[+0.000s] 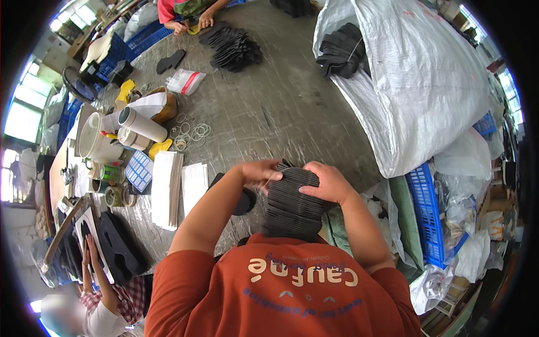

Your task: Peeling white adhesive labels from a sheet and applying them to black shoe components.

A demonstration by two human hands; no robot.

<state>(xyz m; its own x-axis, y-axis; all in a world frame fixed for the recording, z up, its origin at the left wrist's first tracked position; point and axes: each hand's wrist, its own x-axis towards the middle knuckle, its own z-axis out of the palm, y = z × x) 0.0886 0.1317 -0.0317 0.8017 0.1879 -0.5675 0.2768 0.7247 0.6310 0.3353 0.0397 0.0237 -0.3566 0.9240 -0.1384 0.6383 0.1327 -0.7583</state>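
Note:
A thick stack of black insoles (292, 205) stands on edge against my chest at the near edge of the grey table (281, 106). My right hand (328, 182) lies over the top right of the stack, fingers pressing on it. My left hand (259, 170) is at the stack's top left corner, fingers pinched where a thin rubber band seems to run. A single black insole (244, 201) lies flat under my left forearm.
Loose rubber bands (191, 133), white paper stacks (167, 188), cups and tape rolls lie at the left. A big white sack (415, 78) with black insoles stands at the right. Another insole pile (233, 49) lies far across, by another person's hands (193, 23). A third person sits lower left.

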